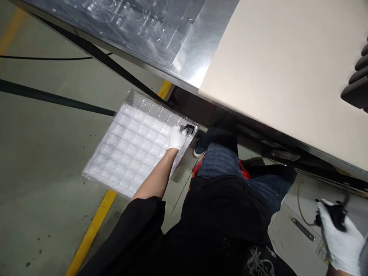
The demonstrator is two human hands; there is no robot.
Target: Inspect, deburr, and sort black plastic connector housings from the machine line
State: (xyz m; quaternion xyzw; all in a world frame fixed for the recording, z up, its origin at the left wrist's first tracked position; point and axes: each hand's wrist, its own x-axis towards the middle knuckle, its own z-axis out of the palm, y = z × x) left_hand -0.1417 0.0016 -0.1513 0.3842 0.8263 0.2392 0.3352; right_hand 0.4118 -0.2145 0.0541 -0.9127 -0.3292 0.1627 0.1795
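My left hand (177, 137), in a white glove, reaches to the corner of a clear plastic compartment tray (126, 149). Its fingers close on a small black square part (189, 129) in the corner pocket. White material shows through most of the other pockets, while the row along the bench side looks clear. At the lower right, my gloved right hand (342, 237) is wrapped round a black handheld tool (335, 215). Motion blurs that tool, so its exact kind does not show. A thin yellowish tube (300, 203) leads towards it.
The metal bench (192, 50) carries a clear moulded tray (138, 23) and a beige sheet (276, 50). Several dark rounded pieces (356, 90) lie at the right. Below are a grey cabinet (290, 230), a dark bar (57, 97), and yellow floor tape (94, 230).
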